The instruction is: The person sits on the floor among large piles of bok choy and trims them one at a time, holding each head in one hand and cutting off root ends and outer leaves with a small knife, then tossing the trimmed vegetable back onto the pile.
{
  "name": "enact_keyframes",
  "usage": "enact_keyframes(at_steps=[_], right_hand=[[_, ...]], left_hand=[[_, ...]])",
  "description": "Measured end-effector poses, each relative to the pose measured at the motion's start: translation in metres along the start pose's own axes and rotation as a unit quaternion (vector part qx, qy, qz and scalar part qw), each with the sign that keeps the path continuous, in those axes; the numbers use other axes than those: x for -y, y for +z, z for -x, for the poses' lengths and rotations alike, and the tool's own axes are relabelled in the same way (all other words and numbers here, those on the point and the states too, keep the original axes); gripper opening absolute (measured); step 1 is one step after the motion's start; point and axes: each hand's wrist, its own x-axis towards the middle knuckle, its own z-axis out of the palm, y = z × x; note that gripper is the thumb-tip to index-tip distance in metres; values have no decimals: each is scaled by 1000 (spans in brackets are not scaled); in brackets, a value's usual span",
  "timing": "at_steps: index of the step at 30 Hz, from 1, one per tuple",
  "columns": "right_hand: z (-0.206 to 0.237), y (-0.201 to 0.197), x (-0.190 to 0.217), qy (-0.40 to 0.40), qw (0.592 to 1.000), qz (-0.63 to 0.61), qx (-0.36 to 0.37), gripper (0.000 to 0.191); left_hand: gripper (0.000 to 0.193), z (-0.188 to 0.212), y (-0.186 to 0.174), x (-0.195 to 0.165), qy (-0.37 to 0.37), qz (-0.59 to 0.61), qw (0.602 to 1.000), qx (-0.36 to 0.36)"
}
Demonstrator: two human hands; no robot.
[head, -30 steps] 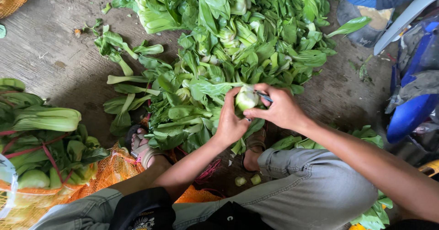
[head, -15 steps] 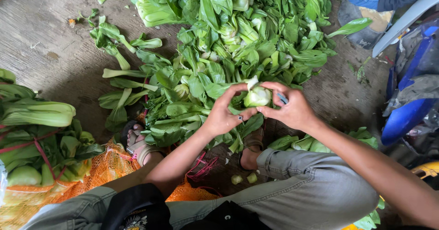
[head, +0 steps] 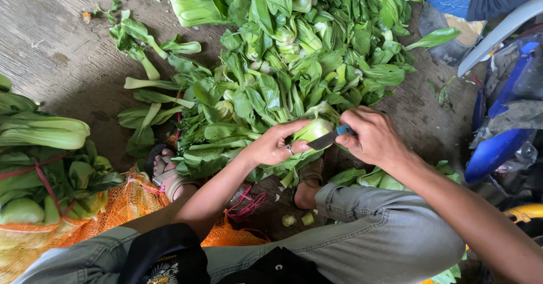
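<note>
1. The left hand point(head: 275, 144) is wrapped around a head of bok choy point(head: 313, 130), fingers curled over its top and thumb under it, holding it fast just above the person's knees.
2. The right hand point(head: 370, 136) is closed around a small knife point(head: 331, 139) with a blue handle — the dark blade points toward the left fingertips and lies against the pale base of the bok choy.
3. Both hands nearly meet: the vegetable sits between them, and the blade touches it on the side nearest the right thumb.
4. Beyond the fingers, farther from the body, lies a big heap of loose greens point(head: 294, 52) on the concrete floor point(head: 51, 41).
5. Below the hands, two small cut stem pieces point(head: 298, 219) lie on the floor beside a sandalled foot point(head: 308, 189).
6. Well out past the left wrist, tied bundles of greens point(head: 39, 165) rest on orange netting point(head: 124, 205) — a red band crosses them.
</note>
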Motion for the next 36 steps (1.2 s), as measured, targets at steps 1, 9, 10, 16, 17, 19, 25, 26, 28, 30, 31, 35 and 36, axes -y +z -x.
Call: enact_keyframes(at_steps=[1,9,10,16,17,19,25,26,28,30,31,35,36], right_hand=[[1,2,-1,-18,1000,-4,-5,72],[7,21,-49,49,999,-4,-19,57],[8,23,-57,96,995,-14,-33,51],[15,35,-56,172,953,-245,-35,24],[17,36,-47,141,943,-301,-6,23],[14,36,-28,140,929,-341,30,52],[3,17,-2,145,935,-323,24,63],[3,16,0,138,925,-354,22,66],[4,15,2,77,922,-378,17,68],[5,18,3,-38,932,-361,13,66],[6,18,3,22,936,-349,42,66],[6,20,0,127,913,-375,97,64],[6,20,-2,115,904,-401,91,64]], left_hand=[[62,0,1,-1,-2,0,1000,9],[59,3,-1,0,8,-3,1000,27],[59,3,-2,0,27,-19,999,22],[60,-7,13,-5,19,32,987,-153],[59,-9,17,-7,6,21,981,-194],[52,-13,22,-12,51,-18,975,-216],[36,-14,10,-35,96,-82,980,-152],[32,-13,8,-38,113,-101,979,-137],[27,-11,8,-41,89,-99,983,-128],[26,-9,12,-39,49,-124,982,-135],[26,-9,14,-37,24,-149,977,-151],[32,-11,1,-16,17,83,951,-297],[33,-11,-11,-9,-47,65,925,-372]])
